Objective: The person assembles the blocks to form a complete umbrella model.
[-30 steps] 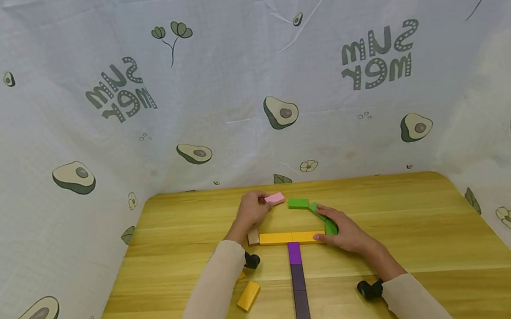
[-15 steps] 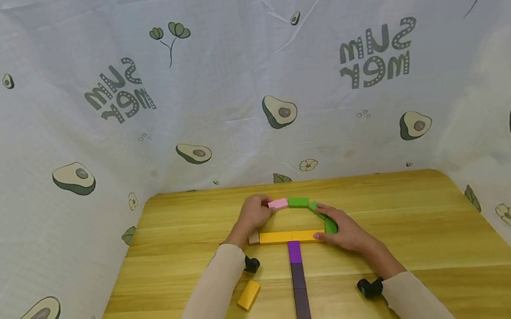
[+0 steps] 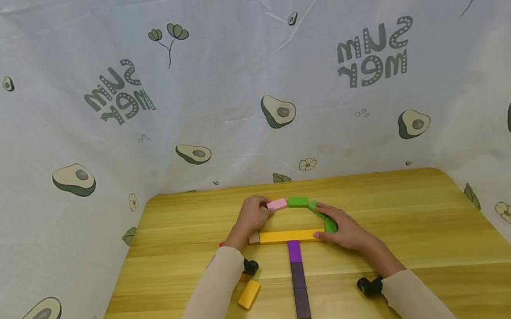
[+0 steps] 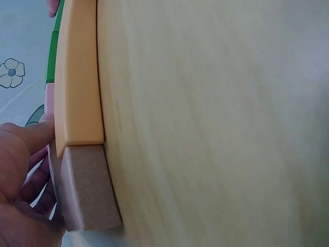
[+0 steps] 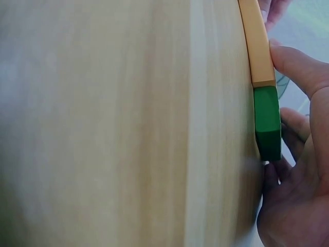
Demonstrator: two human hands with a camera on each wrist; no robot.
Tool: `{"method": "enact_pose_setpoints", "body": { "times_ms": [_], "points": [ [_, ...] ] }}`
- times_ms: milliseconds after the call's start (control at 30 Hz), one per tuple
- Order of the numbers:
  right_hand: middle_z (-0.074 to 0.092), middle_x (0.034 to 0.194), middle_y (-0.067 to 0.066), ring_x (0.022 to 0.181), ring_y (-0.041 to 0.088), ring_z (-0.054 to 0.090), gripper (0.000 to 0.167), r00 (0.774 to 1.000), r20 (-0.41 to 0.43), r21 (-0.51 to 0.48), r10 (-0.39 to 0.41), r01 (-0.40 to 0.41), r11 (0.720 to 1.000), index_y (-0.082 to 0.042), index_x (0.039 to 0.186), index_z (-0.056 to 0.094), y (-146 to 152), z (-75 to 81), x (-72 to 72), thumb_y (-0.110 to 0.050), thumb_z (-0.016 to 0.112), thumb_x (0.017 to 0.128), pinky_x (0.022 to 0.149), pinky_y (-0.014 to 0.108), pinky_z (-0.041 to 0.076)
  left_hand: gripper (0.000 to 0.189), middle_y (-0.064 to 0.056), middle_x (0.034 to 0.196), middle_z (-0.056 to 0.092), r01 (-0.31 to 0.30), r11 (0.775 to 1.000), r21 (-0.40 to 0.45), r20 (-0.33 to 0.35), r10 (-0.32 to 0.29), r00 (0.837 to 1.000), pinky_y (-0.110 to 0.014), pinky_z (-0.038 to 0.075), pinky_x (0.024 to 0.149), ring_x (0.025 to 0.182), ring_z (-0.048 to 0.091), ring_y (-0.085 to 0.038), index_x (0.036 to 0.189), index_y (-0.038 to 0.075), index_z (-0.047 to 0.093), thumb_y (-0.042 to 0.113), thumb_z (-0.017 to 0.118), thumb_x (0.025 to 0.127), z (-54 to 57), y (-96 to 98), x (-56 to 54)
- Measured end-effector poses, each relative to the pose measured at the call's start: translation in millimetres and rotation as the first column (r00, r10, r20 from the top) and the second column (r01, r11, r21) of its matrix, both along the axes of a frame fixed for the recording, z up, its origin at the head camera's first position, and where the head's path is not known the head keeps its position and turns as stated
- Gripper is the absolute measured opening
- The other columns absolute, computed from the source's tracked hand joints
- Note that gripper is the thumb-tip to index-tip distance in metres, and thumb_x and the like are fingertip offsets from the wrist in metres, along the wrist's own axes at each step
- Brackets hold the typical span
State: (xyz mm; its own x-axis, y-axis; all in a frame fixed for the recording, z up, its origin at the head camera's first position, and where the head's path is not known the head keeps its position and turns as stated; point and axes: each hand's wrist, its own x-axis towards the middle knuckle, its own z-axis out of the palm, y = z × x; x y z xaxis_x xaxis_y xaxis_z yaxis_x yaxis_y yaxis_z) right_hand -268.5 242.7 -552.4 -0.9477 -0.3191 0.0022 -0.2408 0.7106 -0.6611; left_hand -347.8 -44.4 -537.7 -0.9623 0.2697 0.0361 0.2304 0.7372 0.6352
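Observation:
My left hand (image 3: pixel 253 214) pinches the left end of a pink block (image 3: pixel 277 204) lying at the far side of a ring of blocks. Right beside the pink block lies a green block (image 3: pixel 298 202). My right hand (image 3: pixel 345 229) rests over the ring's right side, its fingers along two more green blocks (image 3: pixel 330 224). Its thumb is at the right end of a row of two yellow blocks (image 3: pixel 275 238). A brown block (image 4: pixel 90 188) adjoins the row's left end, partly under my left wrist in the head view.
Below the yellow row runs a line with a purple block (image 3: pixel 294 251) and two dark blocks (image 3: pixel 301 303). A loose yellow block (image 3: pixel 249 294) lies left of it. A red piece (image 3: pixel 222 244) shows beside the left wrist. Printed cloth (image 3: pixel 222 75) surrounds the wooden table (image 3: pixel 421 222).
My left hand has brought the pink block nearer and to the right, up beside the green block, then shifted it very slightly left. My right hand has stayed in place.

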Motion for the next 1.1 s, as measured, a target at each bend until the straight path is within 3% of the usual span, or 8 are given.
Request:
{"method": "enact_pose_setpoints", "body": {
  "times_ms": [333, 733, 1100],
  "points": [
    [0.026, 0.170, 0.014, 0.153, 0.048, 0.024, 0.085, 1.000, 0.005, -0.013, 0.004, -0.004, 1.000, -0.009, 0.159, 0.038, -0.9, 0.8, 1.5, -0.045, 0.075, 0.092, 0.121, 0.072, 0.021, 0.027, -0.012, 0.122, 0.070, 0.004, 1.000, -0.021, -0.032, -0.005, 0.999, -0.042, 0.051, 0.103, 0.109, 0.060, -0.027, 0.121, 0.008, 0.075, 0.021, 0.071, 0.098, -1.3, -1.8, 3.0],
    [0.026, 0.170, 0.013, 0.154, 0.048, 0.023, 0.084, 1.000, -0.013, -0.007, 0.009, -0.009, 1.000, -0.010, 0.160, 0.038, -0.1, -1.5, 0.5, -0.048, 0.073, 0.093, 0.120, 0.072, 0.021, 0.028, -0.013, 0.123, 0.070, 0.014, 1.000, -0.009, -0.059, -0.015, 0.998, -0.043, 0.051, 0.104, 0.113, 0.062, -0.029, 0.122, 0.007, 0.075, 0.020, 0.071, 0.098, -2.7, -2.6, 3.1],
    [0.027, 0.170, 0.012, 0.154, 0.047, 0.023, 0.082, 1.000, -0.019, -0.020, 0.019, -0.019, 1.000, -0.011, 0.159, 0.040, 0.8, -0.5, 2.5, -0.045, 0.073, 0.093, 0.121, 0.071, 0.021, 0.034, -0.013, 0.131, 0.068, 0.014, 1.000, 0.003, -0.028, -0.014, 1.000, -0.044, 0.048, 0.111, 0.123, 0.061, -0.030, 0.129, 0.006, 0.072, 0.020, 0.071, 0.098, -4.1, -3.9, 3.8]
  ]
}}
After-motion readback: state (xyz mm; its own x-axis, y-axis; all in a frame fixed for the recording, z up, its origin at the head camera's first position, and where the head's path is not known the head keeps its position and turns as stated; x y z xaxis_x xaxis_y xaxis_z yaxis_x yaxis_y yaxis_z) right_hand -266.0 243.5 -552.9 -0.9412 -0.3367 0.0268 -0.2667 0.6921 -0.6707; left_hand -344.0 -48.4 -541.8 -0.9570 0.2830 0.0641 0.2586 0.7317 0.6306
